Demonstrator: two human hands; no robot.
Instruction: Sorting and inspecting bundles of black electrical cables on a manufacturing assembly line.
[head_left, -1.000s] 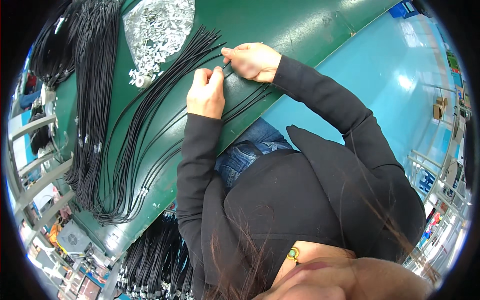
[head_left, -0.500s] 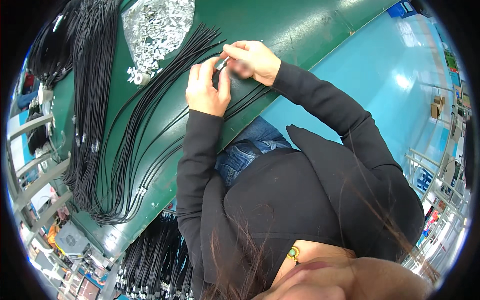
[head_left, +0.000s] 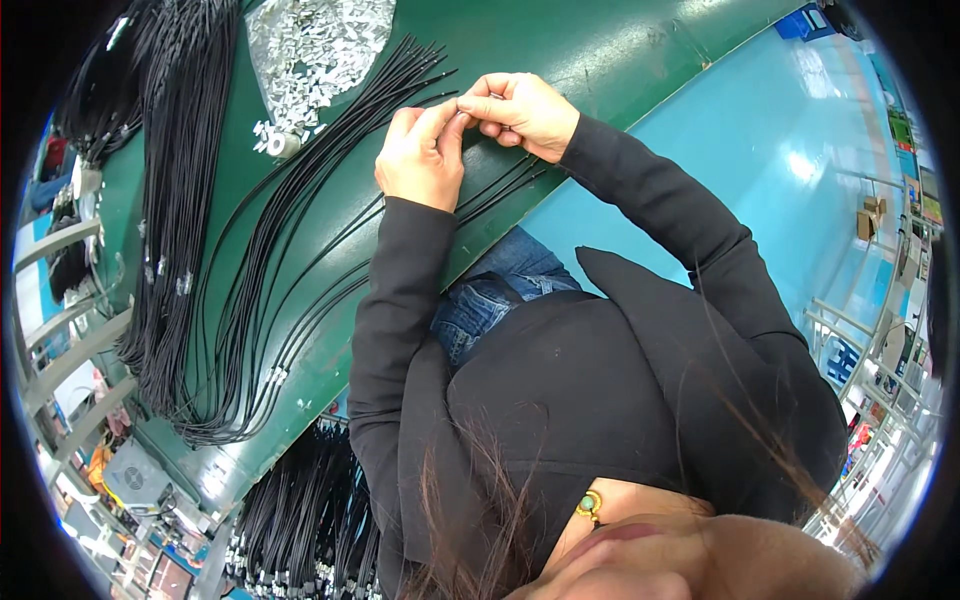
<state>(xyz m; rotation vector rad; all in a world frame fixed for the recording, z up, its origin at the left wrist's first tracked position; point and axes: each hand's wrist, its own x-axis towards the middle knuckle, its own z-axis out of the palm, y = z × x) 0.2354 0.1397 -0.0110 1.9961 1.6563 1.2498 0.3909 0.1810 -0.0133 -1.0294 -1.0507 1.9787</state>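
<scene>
Over the green table [head_left: 560, 60], my left hand [head_left: 420, 158] and my right hand [head_left: 525, 115] meet fingertip to fingertip. Both are closed in a pinch, and the small thing between them is mostly hidden by the fingers. Thin black cables [head_left: 285, 215] lie in a loose curved bundle left of my left hand, their tips fanned out just beyond it. A few more cables pass beneath my hands toward the near table edge. White sleeves or tags [head_left: 275, 377] show on some of them.
An opened clear bag of small white pieces [head_left: 325, 50] lies at the back, beside a small white roll [head_left: 283, 145]. A thick bundle of black cables [head_left: 185, 160] covers the left side. More cables [head_left: 300, 510] hang below the near edge. A grey machine [head_left: 140, 475] stands lower left.
My hands have drawn together, the right shifting slightly right. A small whitish piece seen between my fingers before is now covered. The right fingers have curled in more.
</scene>
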